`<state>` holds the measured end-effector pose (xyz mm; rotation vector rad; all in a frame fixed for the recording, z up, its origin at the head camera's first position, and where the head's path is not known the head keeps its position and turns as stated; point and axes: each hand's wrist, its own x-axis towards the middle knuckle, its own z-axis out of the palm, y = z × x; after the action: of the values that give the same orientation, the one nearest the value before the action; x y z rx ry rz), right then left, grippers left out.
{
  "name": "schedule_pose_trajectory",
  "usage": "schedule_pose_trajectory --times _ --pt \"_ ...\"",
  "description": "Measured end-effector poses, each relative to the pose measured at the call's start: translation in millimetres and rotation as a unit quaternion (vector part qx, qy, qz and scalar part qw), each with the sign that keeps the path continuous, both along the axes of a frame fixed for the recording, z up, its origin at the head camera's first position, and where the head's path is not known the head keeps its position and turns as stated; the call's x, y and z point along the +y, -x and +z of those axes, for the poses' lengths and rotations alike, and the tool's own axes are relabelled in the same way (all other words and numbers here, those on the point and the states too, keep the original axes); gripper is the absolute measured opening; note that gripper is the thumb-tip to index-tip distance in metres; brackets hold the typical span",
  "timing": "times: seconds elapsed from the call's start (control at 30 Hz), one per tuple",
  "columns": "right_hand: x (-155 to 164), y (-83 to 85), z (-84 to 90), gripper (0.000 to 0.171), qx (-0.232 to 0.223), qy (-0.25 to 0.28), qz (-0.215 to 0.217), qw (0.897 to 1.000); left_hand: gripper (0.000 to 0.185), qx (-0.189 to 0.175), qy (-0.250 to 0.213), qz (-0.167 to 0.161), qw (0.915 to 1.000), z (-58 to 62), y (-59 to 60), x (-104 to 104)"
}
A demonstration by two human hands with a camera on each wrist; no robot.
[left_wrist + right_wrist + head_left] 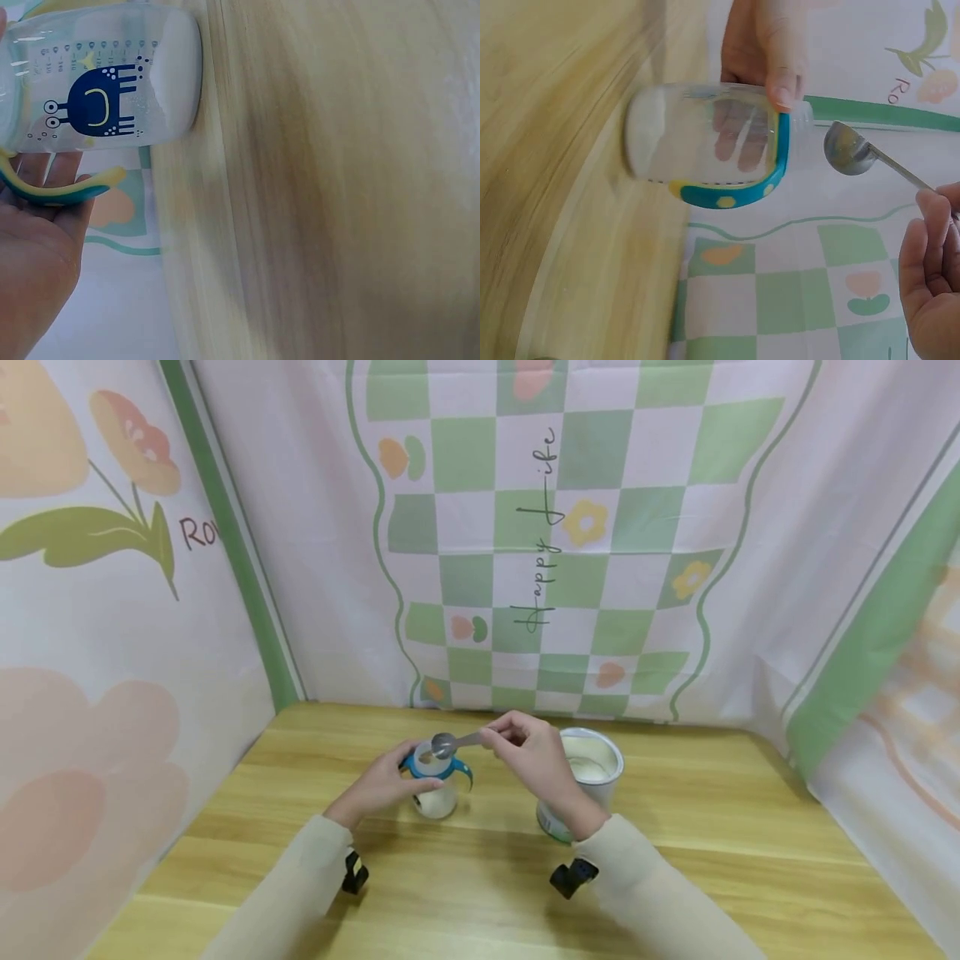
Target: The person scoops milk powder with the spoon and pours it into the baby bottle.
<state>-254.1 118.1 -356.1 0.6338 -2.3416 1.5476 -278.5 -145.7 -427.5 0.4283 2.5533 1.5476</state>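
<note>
In the head view a clear baby bottle (437, 803) with blue handles stands upright on the table, its mouth uncovered. White powder lies in its bottom, and a dark blue cartoon creature is printed on its side (105, 97). My left hand (381, 787) grips the bottle round its upper part at the collar. With thumb and fingers my right hand (536, 762) pinches the handle of a metal measuring spoon (444, 745), whose round bowl is tilted just above the bottle's mouth. What the bowl holds is hard to make out.
An open tin (613, 777) of pale powder stands behind and partly under my right forearm. The wooden table (465, 893) ends at a patterned curtain (525, 568) at the back, with more printed cloth at both sides. Black wrist cameras (573, 877) hang below the sleeves.
</note>
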Motion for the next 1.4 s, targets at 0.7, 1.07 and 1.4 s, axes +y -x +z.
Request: schedule_pose_trajectory --times 0.7,1.07,1.4 --pt "43.6 -5.4 19.4 0.026 -0.017 -0.004 -0.030 0.999 0.078 0.023 0.039 -0.021 0.9987 3.2 2.0 -1.6" --pt "69.4 -10.4 23.7 0.022 0.011 -0.024 -0.047 0.999 0.075 0.055 0.042 -0.050 0.9964 8.5 4.4 1.8" --pt "100.5 -11.6 25.6 0.019 0.066 -0.040 -0.086 0.993 0.074 0.116 0.062 -0.076 0.9883 32.8 8.7 17.2"
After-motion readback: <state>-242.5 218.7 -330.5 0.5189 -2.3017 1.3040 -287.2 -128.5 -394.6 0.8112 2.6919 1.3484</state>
